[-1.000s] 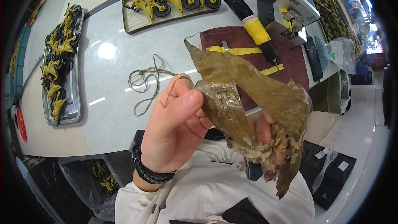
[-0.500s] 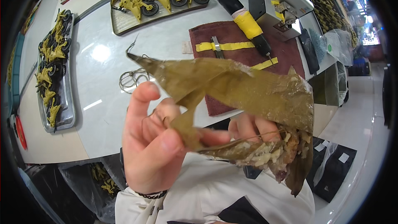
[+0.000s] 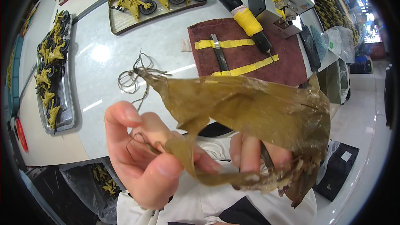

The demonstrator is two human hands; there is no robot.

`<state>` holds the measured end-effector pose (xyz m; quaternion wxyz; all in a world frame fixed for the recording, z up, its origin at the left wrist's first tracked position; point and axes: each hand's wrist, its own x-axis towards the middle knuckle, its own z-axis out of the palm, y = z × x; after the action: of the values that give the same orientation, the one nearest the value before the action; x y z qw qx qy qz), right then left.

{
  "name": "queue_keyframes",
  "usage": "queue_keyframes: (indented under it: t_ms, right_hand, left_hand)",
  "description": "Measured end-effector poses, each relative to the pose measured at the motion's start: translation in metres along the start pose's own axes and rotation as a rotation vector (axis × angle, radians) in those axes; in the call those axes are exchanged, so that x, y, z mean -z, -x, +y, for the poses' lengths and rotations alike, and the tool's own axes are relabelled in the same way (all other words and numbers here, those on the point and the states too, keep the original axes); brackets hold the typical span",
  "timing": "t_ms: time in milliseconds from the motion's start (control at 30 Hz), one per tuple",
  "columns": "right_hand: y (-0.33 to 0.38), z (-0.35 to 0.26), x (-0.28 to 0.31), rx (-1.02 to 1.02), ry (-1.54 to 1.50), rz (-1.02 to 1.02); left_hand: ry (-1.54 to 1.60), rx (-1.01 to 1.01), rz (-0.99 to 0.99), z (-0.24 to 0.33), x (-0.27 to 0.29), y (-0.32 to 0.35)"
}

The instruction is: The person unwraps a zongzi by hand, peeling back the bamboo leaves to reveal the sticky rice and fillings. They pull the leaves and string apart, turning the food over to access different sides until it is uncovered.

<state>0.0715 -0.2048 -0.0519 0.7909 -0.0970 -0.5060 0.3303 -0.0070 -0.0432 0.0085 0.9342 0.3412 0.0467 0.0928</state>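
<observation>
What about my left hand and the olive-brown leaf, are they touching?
Touching: the head view shows a narrow part of the olive-brown leaf held between the thumb and fingers of your left hand.

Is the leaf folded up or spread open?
Spread open: the leaf shows its broad face, partly hiding the right hand.

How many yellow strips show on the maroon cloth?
2: an upper strip across the cloth, and a lower strip nearer the leaf, which may hide more.
</observation>
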Motion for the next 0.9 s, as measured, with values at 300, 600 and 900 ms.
queue_keyframes:
  t_ms: [300, 600, 900]
  right_hand:
    - [-0.043, -0.004, -0.050, -0.041, -0.343, 0.165]
    - [-0.047, 0.001, -0.062, 0.259, -0.044, 0.112]
    - [-0.051, -0.013, -0.080, 0.057, -0.073, 0.379]
  left_hand:
    - [0.589, -0.084, -0.207, -0.005, -0.020, 0.050]
    - [0.102, 0.323, -0.304, 0.040, -0.023, 0.031]
    - [0.199, 0.240, -0.641, 0.032, -0.012, 0.013]
